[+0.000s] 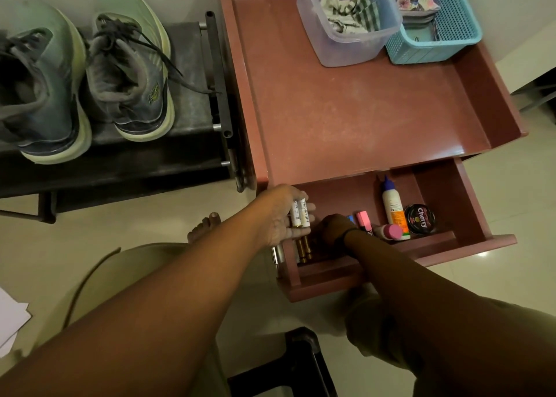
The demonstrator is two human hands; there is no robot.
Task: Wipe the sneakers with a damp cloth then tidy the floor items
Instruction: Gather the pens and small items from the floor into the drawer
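Two grey-green sneakers, the left sneaker (pixel 39 90) and the right sneaker (pixel 132 72), stand side by side on a black shoe rack (pixel 156 156) at the left. A reddish-brown side table has its drawer (pixel 445 246) pulled out. My left hand (pixel 285 219) hovers over the drawer's left end, shut on two white batteries (pixel 300 213). Two gold batteries (pixel 304 247) lie in the drawer just below it. My right hand (pixel 334 228) reaches down into the drawer beside them; its fingers are hidden.
The drawer also holds pink markers (pixel 364 220), a white glue bottle (pixel 394 207) and a black polish tin (pixel 419 219). On the table top (pixel 361 111) stand a clear tub (pixel 349 20) with cloth and a blue basket (pixel 436 20). A bare foot (pixel 204 226) rests on the tiled floor.
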